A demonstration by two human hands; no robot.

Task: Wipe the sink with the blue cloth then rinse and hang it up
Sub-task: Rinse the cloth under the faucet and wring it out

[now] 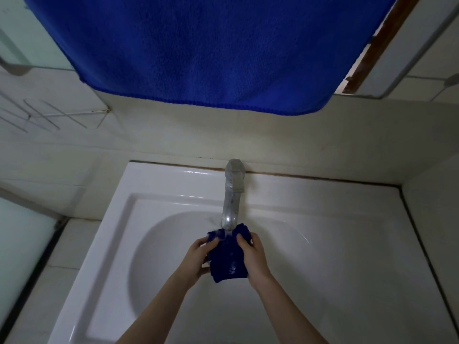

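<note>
rinse step underway: left hand point(198, 256) and right hand point(253, 256) both grip bunched blue cloth point(227, 263) under running tap point(231, 202), over sink point(323, 244) basin. wiping looks done. left: wring, hang up.

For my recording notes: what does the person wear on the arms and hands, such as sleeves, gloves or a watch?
Nothing worn shows. Both forearms are bare down to the picture's lower edge, no sleeve in view. The left hand and right hand have no gloves; neither wrist carries a watch or band. Fingers are partly hidden, so rings cannot be excluded.
</note>
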